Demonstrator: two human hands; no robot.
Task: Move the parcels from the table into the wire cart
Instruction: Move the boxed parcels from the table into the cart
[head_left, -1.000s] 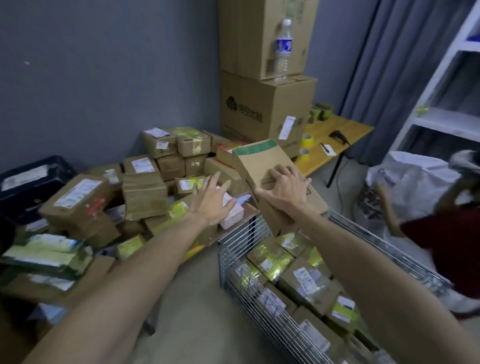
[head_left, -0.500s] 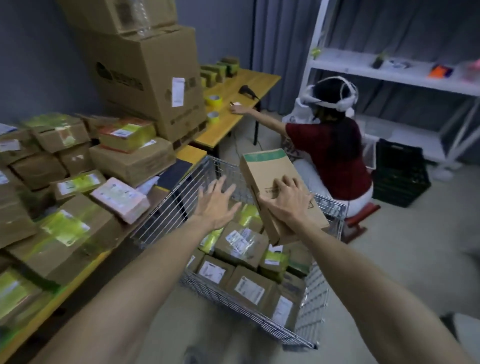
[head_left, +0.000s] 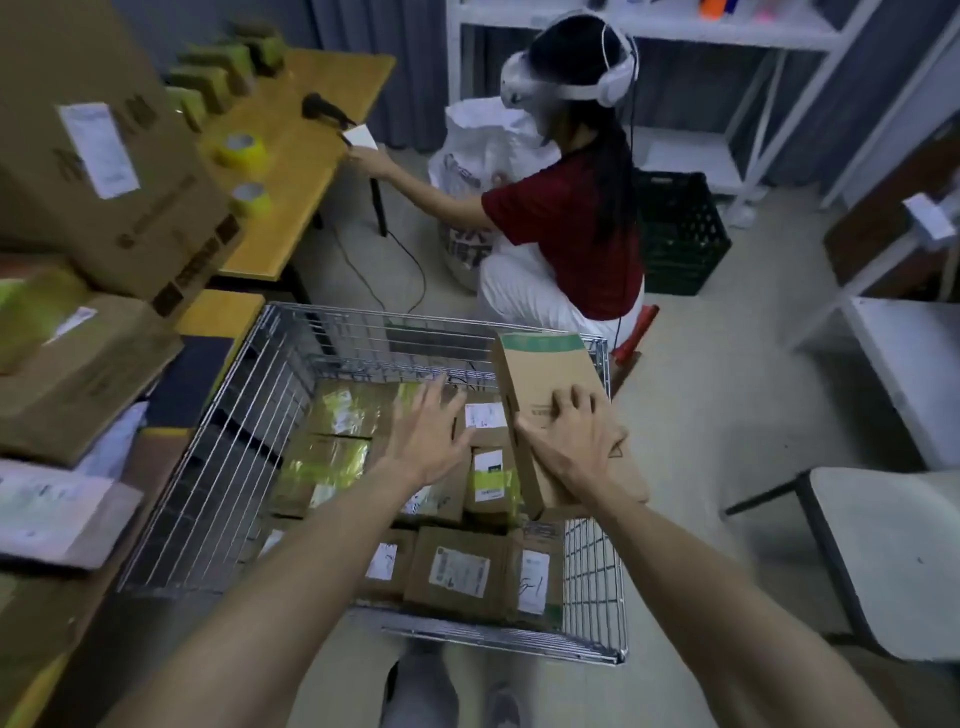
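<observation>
A flat brown cardboard parcel (head_left: 545, 384) with a green strip at its far end hangs tilted over the right side of the wire cart (head_left: 218, 452). My right hand (head_left: 569, 441) grips it from above, fingers curled over its top face and thumb on its left edge. My left hand (head_left: 428, 434) hovers over the middle of the cart with fingers spread and nothing in it. Several labelled brown and yellow-taped parcels (head_left: 457, 571) lie packed in the cart's bottom. More parcels (head_left: 78, 364) are stacked on the table at the left.
A person in a red shirt (head_left: 566, 228) with a white headset crouches just beyond the cart, reaching to a wooden table (head_left: 296, 171) with yellow tape rolls (head_left: 241, 150). Big cartons (head_left: 104, 150) stand at far left. A black crate (head_left: 680, 234) and white shelves (head_left: 737, 31) are behind, and a white chair (head_left: 893, 556) at right.
My view has swung right and down from the table to the cart. My right hand has carried the flat parcel over the cart's right side, and my left hand has moved over the cart.
</observation>
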